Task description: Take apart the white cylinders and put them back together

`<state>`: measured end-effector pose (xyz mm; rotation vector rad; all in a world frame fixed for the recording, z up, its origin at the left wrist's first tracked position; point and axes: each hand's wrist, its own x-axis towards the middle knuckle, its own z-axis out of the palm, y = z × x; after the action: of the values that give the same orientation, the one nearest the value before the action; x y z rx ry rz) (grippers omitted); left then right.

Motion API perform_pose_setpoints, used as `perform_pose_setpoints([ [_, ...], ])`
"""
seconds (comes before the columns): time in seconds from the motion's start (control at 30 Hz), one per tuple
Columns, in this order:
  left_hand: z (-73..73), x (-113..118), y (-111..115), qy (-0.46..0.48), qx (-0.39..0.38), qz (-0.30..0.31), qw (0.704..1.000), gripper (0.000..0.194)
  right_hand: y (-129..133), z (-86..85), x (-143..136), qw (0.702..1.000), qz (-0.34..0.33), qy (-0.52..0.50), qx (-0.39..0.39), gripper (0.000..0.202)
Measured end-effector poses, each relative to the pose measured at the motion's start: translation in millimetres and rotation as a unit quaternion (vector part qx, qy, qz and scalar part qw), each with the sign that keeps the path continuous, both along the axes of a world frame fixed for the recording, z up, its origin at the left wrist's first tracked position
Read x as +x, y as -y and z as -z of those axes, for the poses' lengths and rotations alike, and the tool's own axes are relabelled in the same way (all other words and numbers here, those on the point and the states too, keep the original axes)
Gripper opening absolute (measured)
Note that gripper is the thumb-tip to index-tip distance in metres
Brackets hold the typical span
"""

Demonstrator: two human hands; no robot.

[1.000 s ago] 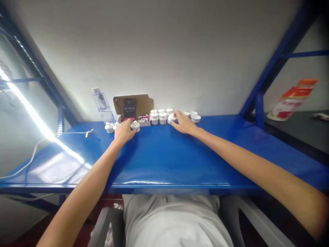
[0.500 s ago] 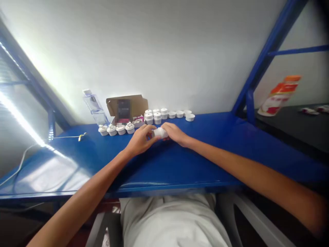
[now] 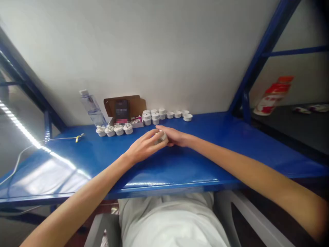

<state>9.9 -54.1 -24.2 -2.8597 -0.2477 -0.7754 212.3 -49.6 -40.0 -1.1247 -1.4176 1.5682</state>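
Left hand (image 3: 142,146) and right hand (image 3: 174,137) closer together than half a second ago, both wrapped around one small white cap piece (image 3: 162,136) over the middle of the blue counter (image 3: 231,144). Before, more of that white piece in plain sight between the fingers; now mostly covered, so shape hard to tell. Left fingers curled over it, right fingers pinching it from the other side. Row of four white pieces (image 3: 114,130) at the back, same spots as before. Beside them, a brown box (image 3: 133,104) with a blurred middle. Arms cut off at bottom edge.
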Motion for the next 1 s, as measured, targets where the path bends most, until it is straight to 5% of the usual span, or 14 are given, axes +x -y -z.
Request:
perform_pose_setpoints([
  [0.13,-3.0,2.4,-0.1,0.094,-0.074,-0.058,0.991,0.027,0.5,-3.9,-1.0,0.999,0.016,-0.043,0.014,0.041],
  [0.23,-4.7,2.5,-7.4,0.221,-0.241,-0.134,0.935,0.036,6.5,-13.8,-2.0,0.986,0.058,-0.009,0.157,0.039],
  [0.3,-4.6,0.0,-16.7,0.282,-0.391,-0.169,0.86,0.045,10.2,-21.2,4.1,0.941,0.071,0.092,0.316,0.031],
  [0.37,-2.9,-4.6,-28.5,0.304,-0.507,-0.189,0.784,0.053,9.7,-24.8,16.6,0.863,0.087,0.219,0.446,0.03],
  [0.43,0.7,-10.3,-40.7,0.317,-0.552,-0.199,0.745,0.052,3.2,-21.7,32.9,0.797,0.13,0.312,0.5,0.032],
  [0.5,5.8,-15.8,-51.4,0.338,-0.556,-0.199,0.733,0.041,-8.0,-12.3,49.6,0.765,0.204,0.362,0.493,0.039],
  [0.6,13.8,-22.2,-62.8,0.346,-0.521,-0.222,0.748,0.038,-26.5,5.8,71.3,0.75,0.267,0.422,0.434,0.032],
  [0.7,19.0,-26.6,-68.1,0.289,-0.423,-0.276,0.813,0.044,-38.6,18.0,86.0,0.737,0.281,0.471,0.395,0.028],
  [0.83,22.0,-28.8,-69.5,0.181,-0.305,-0.25,0.901,0.045,-45.5,23.1,94.4,0.715,0.28,0.522,0.371,0.025],
  [1.0,26.9,-28.0,-73.0,0.185,-0.266,-0.262,0.909,0.035,-49.0,26.7,98.5,0.709,0.279,0.547,0.346,0.027],
])
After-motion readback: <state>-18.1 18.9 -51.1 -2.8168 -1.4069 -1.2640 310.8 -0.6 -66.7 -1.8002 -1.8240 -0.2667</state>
